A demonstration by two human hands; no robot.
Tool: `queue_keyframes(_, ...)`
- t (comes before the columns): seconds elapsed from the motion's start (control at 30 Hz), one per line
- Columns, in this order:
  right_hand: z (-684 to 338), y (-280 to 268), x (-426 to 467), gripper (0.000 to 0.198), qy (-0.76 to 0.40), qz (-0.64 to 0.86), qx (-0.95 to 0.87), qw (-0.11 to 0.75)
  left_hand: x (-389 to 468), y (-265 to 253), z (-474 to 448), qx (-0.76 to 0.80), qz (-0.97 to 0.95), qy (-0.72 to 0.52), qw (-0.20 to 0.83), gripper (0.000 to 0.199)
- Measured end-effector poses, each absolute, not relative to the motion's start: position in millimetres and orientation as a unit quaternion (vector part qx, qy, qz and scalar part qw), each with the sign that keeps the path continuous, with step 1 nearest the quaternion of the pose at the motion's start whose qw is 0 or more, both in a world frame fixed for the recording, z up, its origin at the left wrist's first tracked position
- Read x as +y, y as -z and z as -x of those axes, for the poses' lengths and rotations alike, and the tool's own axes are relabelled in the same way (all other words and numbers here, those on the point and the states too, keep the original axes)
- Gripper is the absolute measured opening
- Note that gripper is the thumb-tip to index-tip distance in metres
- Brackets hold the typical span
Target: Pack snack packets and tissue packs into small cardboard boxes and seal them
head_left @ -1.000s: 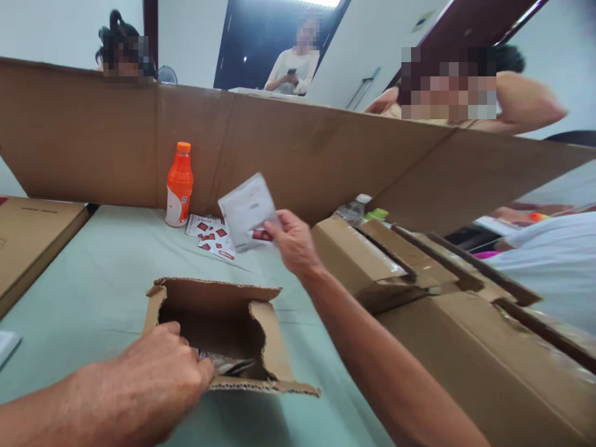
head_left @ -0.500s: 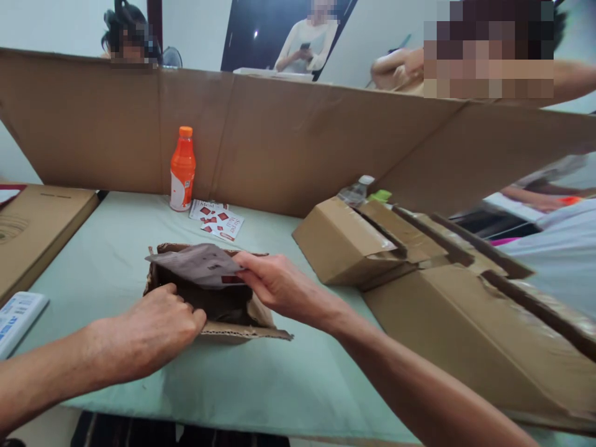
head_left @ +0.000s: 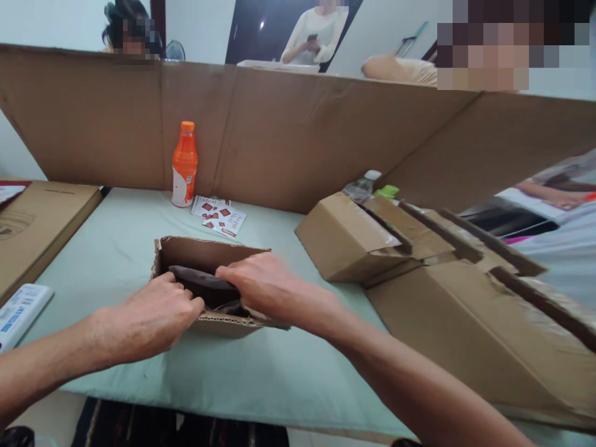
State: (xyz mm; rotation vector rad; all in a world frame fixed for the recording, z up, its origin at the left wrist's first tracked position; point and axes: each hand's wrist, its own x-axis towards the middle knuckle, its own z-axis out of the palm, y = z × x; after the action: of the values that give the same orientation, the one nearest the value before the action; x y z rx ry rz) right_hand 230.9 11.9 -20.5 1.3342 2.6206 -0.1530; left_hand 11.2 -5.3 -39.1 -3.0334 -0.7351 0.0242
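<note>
A small open cardboard box (head_left: 214, 247) stands on the green-clothed table in front of me. My left hand (head_left: 156, 310) is closed over its near left rim, the fingertips inside and partly hidden. Between the fingers of my right hand (head_left: 261, 282) is a flat, dark grey-purple packet (head_left: 200, 277), now mostly inside the box. The lower part of the packet is hidden by the near wall. Something else dark and shiny lies deeper in the box, too shadowed to name.
An orange drink bottle (head_left: 185, 167) and printed cards (head_left: 226, 218) stand and lie behind the box. Cardboard bins (head_left: 344, 233) fill the right side. A large flat carton (head_left: 46, 217) and a white device (head_left: 23, 313) are at left. A tall cardboard screen (head_left: 279, 130) runs behind; people are beyond it.
My right hand has lowered the packet from above the rim down into the box. The left hand keeps its hold on the rim. The view has shifted slightly.
</note>
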Motion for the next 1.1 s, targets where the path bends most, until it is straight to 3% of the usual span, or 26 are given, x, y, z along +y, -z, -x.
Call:
queue_keyframes(0.23, -215.7, 38.9, 37.0, 0.023, 0.169, -0.396, 0.893, 0.131, -10.8, 37.0, -11.8, -0.273, 0.961, -0.02, 0.03, 0.01)
queue_keyframes(0.4, -225.2, 39.8, 28.3, 0.027, 0.204, -0.377, 0.897, 0.109, -7.7, 29.9, -16.9, -0.325, 0.944, -0.057, -0.007, 0.028)
queue_keyframes(0.47, -236.1, 33.8, 17.8, 0.026, 0.221, -0.344, 0.913, 0.013, -4.7, 27.9, -19.1, -0.316, 0.941, -0.111, -0.038, 0.023)
queue_keyframes(0.63, -287.2, 29.4, 28.7, 0.022, 0.204, -0.409, 0.798, -0.393, -1.1, 26.1, -23.0, -0.3, 0.942, -0.131, -0.079, 0.019)
queue_keyframes(0.7, -306.5, 47.3, 62.0, 0.024, 0.194, -0.515, 0.709, -0.44, -1.6, 28.4, -23.1, -0.299, 0.941, -0.135, -0.086, 0.022)
queue_keyframes(0.77, -319.3, 77.1, 105.3, 0.027, 0.218, -0.639, 0.637, -0.373, -3.0, 32.5, -21.6, -0.296, 0.942, -0.124, -0.095, 0.024)
queue_keyframes(0.9, -326.4, 141.9, 186.1, 0.024, 0.217, -0.73, 0.579, -0.291, -6.6, 42.2, -15.8, -0.296, 0.949, -0.043, -0.103, 0.024)
queue_keyframes(1.1, -302.3, 196.4, 256.4, 0.053, 0.194, -0.821, 0.482, -0.236, -1.8, 59.5, -18.6, -0.259, 0.962, -0.08, -0.039, 0.012)
